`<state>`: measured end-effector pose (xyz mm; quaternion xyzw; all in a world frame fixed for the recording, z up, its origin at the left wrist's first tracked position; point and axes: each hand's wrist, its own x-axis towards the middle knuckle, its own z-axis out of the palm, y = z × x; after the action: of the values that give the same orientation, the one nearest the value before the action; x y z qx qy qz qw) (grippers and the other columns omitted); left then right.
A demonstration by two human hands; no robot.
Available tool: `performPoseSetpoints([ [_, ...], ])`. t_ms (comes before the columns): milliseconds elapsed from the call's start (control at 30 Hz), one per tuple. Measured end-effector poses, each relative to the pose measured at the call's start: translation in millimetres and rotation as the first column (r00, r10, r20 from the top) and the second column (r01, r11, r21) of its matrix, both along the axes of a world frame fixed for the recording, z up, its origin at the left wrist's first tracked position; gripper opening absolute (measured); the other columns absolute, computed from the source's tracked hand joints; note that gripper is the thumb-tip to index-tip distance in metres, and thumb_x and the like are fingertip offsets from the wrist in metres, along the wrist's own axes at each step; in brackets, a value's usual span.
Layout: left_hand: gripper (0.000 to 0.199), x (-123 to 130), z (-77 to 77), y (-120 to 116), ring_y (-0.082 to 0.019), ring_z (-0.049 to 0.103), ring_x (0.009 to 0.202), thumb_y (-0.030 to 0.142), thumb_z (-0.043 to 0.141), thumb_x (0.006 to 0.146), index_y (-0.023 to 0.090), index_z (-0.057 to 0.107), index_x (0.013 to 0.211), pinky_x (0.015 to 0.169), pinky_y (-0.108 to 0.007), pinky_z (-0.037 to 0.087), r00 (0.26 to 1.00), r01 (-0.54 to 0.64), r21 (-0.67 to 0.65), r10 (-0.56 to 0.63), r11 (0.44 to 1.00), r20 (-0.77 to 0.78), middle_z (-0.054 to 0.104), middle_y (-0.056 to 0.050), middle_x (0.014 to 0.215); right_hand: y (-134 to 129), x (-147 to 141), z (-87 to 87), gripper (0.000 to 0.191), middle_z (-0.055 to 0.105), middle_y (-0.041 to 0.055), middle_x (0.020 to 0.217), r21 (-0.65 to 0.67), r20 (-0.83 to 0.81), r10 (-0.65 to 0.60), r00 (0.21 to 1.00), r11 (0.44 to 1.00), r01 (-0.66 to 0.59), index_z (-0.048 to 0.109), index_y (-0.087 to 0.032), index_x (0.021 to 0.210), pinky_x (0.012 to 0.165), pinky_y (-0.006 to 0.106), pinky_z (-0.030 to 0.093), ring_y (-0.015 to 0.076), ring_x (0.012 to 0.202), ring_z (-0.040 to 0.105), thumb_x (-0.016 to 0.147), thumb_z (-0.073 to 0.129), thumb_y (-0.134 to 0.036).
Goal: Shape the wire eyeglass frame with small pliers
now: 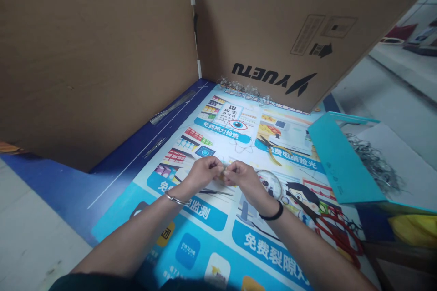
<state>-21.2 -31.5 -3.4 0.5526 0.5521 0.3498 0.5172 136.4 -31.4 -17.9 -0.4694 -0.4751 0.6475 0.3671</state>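
My left hand (205,170) and my right hand (243,177) meet over the printed sheet, thumbs and fingertips pinched together. Between them runs a thin piece of wire (223,161), whose small loop rises above the fingertips; its full shape is hidden. Just beyond lies a bent wire shape (243,147). Pliers with yellow handles (273,153) rest to the right, and a wire coil (280,184) sits beside my right hand. Below my left hand, a slim dark tool (213,192) lies on the sheet.
Tall cardboard panels (136,45) stand at the left and back. A heap of wire pieces (244,86) lies along the back panel. At right are an open turquoise box (348,168) with tangled wire (373,163) and red-handled scissors (337,234). Straight wires (170,108) lie at left.
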Motion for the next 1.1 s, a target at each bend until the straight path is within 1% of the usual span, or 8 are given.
performPoseSetpoints([
  [233, 0.011, 0, -2.8, 0, -0.012, 0.058, 0.061, 0.026, 0.057, 0.072, 0.015, 0.059, 0.073, 0.058, -0.023, 0.046, 1.000, 0.020, 0.034, -0.019, 0.999, -0.008, 0.060, -0.001, 0.068, -1, 0, -0.9, 0.026, 0.061, -0.0013, 0.062, 0.025, -0.008, -0.011, 1.000, 1.000, 0.011, 0.054, -0.017, 0.070, 0.059, 0.026, 0.048, 0.0117, 0.057, 0.058, 0.064, 0.070, -0.037],
  [433, 0.010, -6, -2.0, 4, -0.011, 0.055, 0.058, 0.024, 0.055, 0.072, 0.016, 0.061, 0.071, 0.054, -0.021, 0.041, 0.982, 0.036, 0.133, -0.011, 0.990, -0.188, 0.061, 0.000, 0.064, 1, 2, -1.7, 0.028, 0.061, -0.0005, 0.064, 0.019, 0.021, 0.023, 1.000, 1.000, -0.023, 0.056, -0.016, 0.074, 0.060, 0.027, 0.048, 0.0117, 0.058, 0.057, 0.065, 0.069, -0.040],
  [567, 0.011, -19, -2.4, 16, -0.011, 0.053, 0.057, 0.025, 0.053, 0.072, 0.017, 0.061, 0.071, 0.054, -0.020, 0.039, 0.966, 0.022, 0.204, 0.032, 0.979, -0.258, 0.061, 0.001, 0.065, 4, 8, 6.2, 0.028, 0.060, -0.0008, 0.068, 0.046, 0.169, 0.085, 0.982, 0.994, -0.094, 0.058, -0.017, 0.081, 0.056, 0.025, 0.046, 0.0114, 0.058, 0.055, 0.069, 0.064, -0.041],
  [633, 0.012, -25, -3.1, 27, -0.011, 0.053, 0.056, 0.025, 0.052, 0.072, 0.017, 0.061, 0.071, 0.054, -0.021, 0.039, 0.955, -0.011, 0.204, 0.070, 0.979, -0.288, 0.061, 0.001, 0.064, 4, 11, 13.7, 0.020, 0.060, -0.0004, 0.067, 0.129, 0.351, 0.155, 0.924, 0.969, -0.211, 0.060, -0.017, 0.078, 0.055, 0.024, 0.042, 0.0116, 0.059, 0.054, 0.072, 0.060, -0.037],
  [667, 0.011, -27, -3.4, 33, -0.011, 0.053, 0.057, 0.024, 0.053, 0.071, 0.017, 0.061, 0.070, 0.054, -0.021, 0.039, 0.939, -0.007, 0.207, 0.078, 0.978, -0.334, 0.061, 0.001, 0.062, 4, 13, 17.8, 0.016, 0.061, -0.0001, 0.068, 0.178, 0.461, 0.194, 0.866, 0.936, -0.305, 0.061, -0.018, 0.075, 0.056, 0.023, 0.040, 0.0117, 0.062, 0.054, 0.074, 0.058, -0.033],
  [800, 0.010, -25, -5.0, 55, -0.013, 0.054, 0.059, 0.019, 0.053, 0.070, 0.017, 0.062, 0.066, 0.056, -0.022, 0.037, 0.868, 0.041, 0.280, 0.104, 0.959, -0.485, 0.062, 0.000, 0.061, -4, 16, 29.3, 0.010, 0.062, 0.0007, 0.077, 0.206, 0.795, 0.228, 0.563, 0.770, -0.604, 0.062, -0.019, 0.076, 0.060, 0.023, 0.035, 0.0125, 0.068, 0.054, 0.074, 0.058, -0.028],
  [933, 0.012, -17, -9.3, 68, -0.014, 0.055, 0.060, 0.015, 0.050, 0.071, 0.017, 0.062, 0.068, 0.057, -0.023, 0.036, 0.820, 0.076, 0.333, 0.131, 0.940, -0.557, 0.063, -0.002, 0.064, -14, 12, 30.4, 0.016, 0.061, 0.0021, 0.086, 0.199, 0.904, 0.159, 0.396, 0.663, -0.722, 0.060, -0.020, 0.080, 0.063, 0.023, 0.033, 0.0158, 0.079, 0.054, 0.070, 0.064, -0.031],
  [1100, 0.012, -12, -13.3, 75, -0.015, 0.055, 0.061, 0.013, 0.050, 0.070, 0.017, 0.061, 0.068, 0.057, -0.023, 0.035, 0.791, 0.090, 0.371, 0.160, 0.924, -0.591, 0.062, -0.003, 0.064, -19, 7, 33.8, 0.008, 0.061, 0.0024, 0.085, 0.138, 0.947, 0.141, 0.289, 0.633, -0.761, 0.058, -0.019, 0.074, 0.061, 0.023, 0.032, 0.0147, 0.079, 0.055, 0.076, 0.059, -0.027],
])
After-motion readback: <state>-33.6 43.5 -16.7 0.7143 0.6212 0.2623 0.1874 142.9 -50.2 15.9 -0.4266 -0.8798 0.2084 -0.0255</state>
